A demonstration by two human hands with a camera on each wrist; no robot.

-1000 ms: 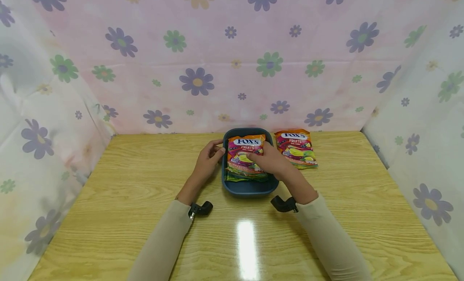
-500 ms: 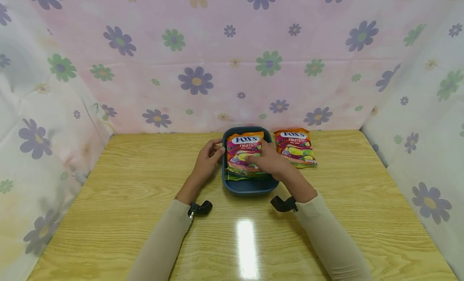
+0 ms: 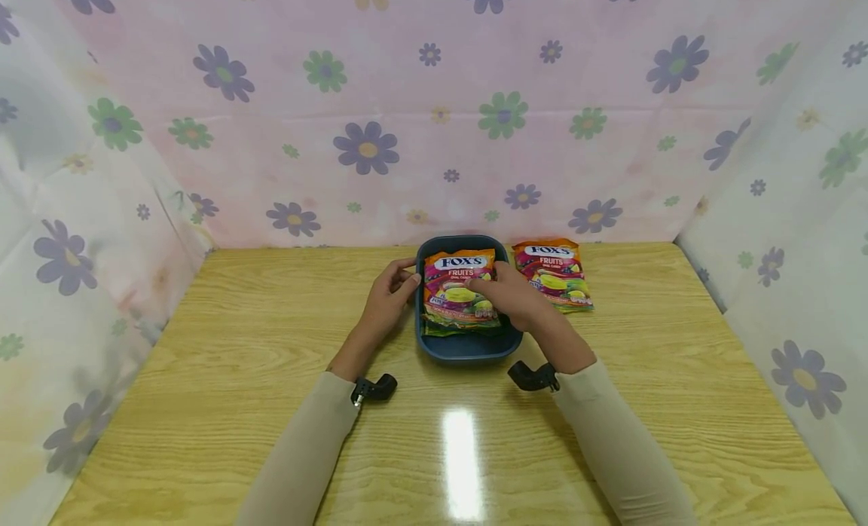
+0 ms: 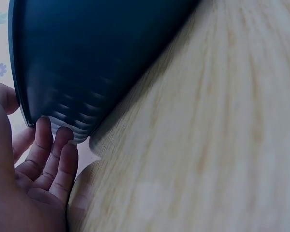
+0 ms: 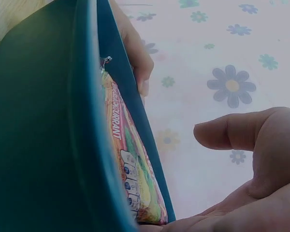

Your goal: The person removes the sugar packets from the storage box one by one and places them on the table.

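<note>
Currently, your right hand [image 3: 514, 295] is hovering over the packet [image 3: 453, 303] in the bin [image 3: 468, 350], thumb and fingers spread; your left hand [image 3: 390, 295] is touching its rim, fingers loosely bent. A second packet [image 3: 551, 274] is lying beside it.

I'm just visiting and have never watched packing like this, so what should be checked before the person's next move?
1. Bin supported: ok, it stands on the table.
2. Left hand at the bin: ok, at its left side.
3. Top candy packet inside the rim: ok, it lies face up within the bin.
4. Right hand free of that packet: cannot tell; the thumb stands apart from it, but whether other fingers touch it is unclear.
5. Number of packets in the bin: cannot tell; a green edge shows beneath the top one.
6. Outside packet in reach: probably ok, on the table right of the bin.
</note>
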